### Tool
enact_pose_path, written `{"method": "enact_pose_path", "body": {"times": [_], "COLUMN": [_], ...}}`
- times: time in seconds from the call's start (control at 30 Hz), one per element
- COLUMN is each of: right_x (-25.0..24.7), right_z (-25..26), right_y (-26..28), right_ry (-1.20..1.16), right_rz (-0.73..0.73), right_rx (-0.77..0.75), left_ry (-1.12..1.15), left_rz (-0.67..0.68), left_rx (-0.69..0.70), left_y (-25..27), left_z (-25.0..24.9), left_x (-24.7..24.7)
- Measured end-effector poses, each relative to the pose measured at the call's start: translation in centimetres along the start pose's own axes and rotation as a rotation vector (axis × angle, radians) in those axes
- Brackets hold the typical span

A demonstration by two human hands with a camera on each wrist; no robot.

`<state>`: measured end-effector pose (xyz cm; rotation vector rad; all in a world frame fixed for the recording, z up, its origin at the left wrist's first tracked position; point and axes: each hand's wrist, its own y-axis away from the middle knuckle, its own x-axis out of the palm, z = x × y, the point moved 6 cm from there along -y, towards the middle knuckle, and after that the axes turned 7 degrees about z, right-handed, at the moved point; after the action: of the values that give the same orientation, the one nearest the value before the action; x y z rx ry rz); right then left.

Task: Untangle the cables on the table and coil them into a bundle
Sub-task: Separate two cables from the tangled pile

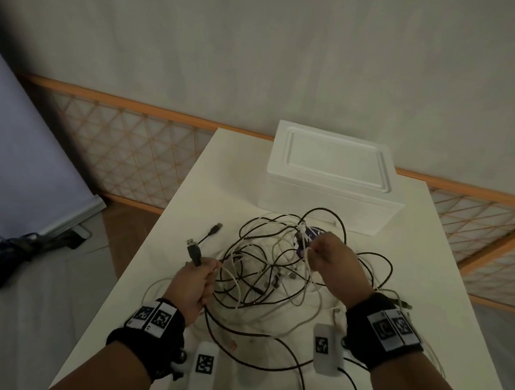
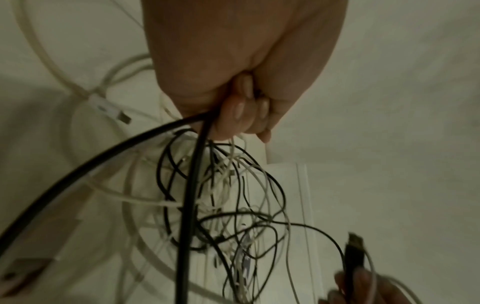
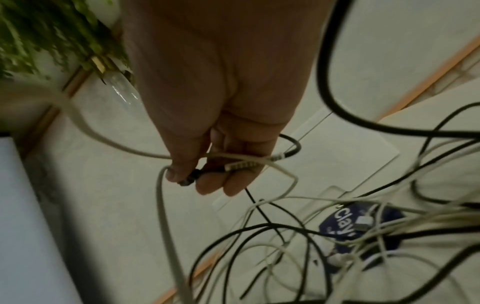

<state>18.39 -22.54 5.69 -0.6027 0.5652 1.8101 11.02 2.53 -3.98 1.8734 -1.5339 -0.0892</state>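
Observation:
A tangle of black and white cables (image 1: 269,265) lies on the white table (image 1: 428,267). My left hand (image 1: 197,282) grips a black cable just below its USB plug (image 1: 194,249), at the tangle's left edge. In the left wrist view its curled fingers (image 2: 241,115) hold thick black cable (image 2: 192,185) that runs down into the knot. My right hand (image 1: 334,261), at the tangle's right side, pinches a white cable (image 1: 309,265). The right wrist view shows that hand (image 3: 197,179) pinching the white cable (image 3: 166,216) and a small dark connector. A blue packet (image 3: 342,222) sits under the strands.
A white foam box (image 1: 327,175) with its lid on stands just behind the tangle. A second black USB plug (image 1: 215,229) lies loose left of the pile. The table's left edge drops to the floor. An orange lattice rail (image 1: 131,149) runs along the wall.

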Motion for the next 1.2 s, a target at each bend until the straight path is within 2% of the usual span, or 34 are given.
{"method": "enact_pose_path", "body": {"times": [0.1, 0.27, 0.37, 0.47, 0.57, 0.67, 0.77, 0.83, 0.9, 1.03, 1.13, 1.2], "right_x": [0.8, 3.3, 4.1, 4.9, 4.5, 3.9, 2.7, 1.8, 1.1, -0.3, 0.7, 1.1], "right_z": [2.0, 4.2, 5.6, 6.5, 6.5, 6.3, 6.0, 5.8, 5.7, 6.4, 8.1, 8.9], "right_y": [0.0, -0.1, 0.5, 0.9, 0.9, 0.7, 0.6, 0.8, 1.1, 2.1, 2.7, 3.0], "right_ry": [-0.046, 0.063, 0.212, 0.486, 0.602, 0.678, 0.592, 0.483, 0.372, 0.105, 0.027, 0.008], "right_rz": [-0.001, 0.06, 0.106, 0.213, 0.26, 0.319, 0.301, 0.298, 0.277, 0.039, -0.011, -0.036], "right_rx": [-0.026, -0.113, -0.256, -0.356, -0.27, -0.2, -0.131, -0.094, -0.076, -0.068, -0.119, -0.133], "left_ry": [-0.053, -0.057, -0.086, -0.171, -0.284, -0.383, -0.536, -0.577, -0.517, -0.268, -0.141, -0.017], "left_rz": [0.097, 0.214, 0.241, 0.188, 0.115, 0.097, 0.01, -0.044, -0.022, 0.167, 0.373, 0.428], "left_rx": [0.06, 0.119, 0.139, 0.148, 0.163, 0.21, 0.255, 0.212, 0.136, 0.153, 0.192, 0.16], "left_y": [0.5, 1.2, 1.3, 1.0, 0.6, 0.4, 0.0, -0.3, -0.4, 1.3, 3.2, 3.8], "left_z": [-0.9, -1.6, -1.8, -1.8, -2.1, -2.8, -3.2, -3.1, -2.7, -2.8, -2.9, -3.0], "left_x": [2.6, 6.6, 7.8, 7.8, 7.3, 7.3, 6.6, 5.7, 5.1, 7.2, 10.2, 11.0]}}
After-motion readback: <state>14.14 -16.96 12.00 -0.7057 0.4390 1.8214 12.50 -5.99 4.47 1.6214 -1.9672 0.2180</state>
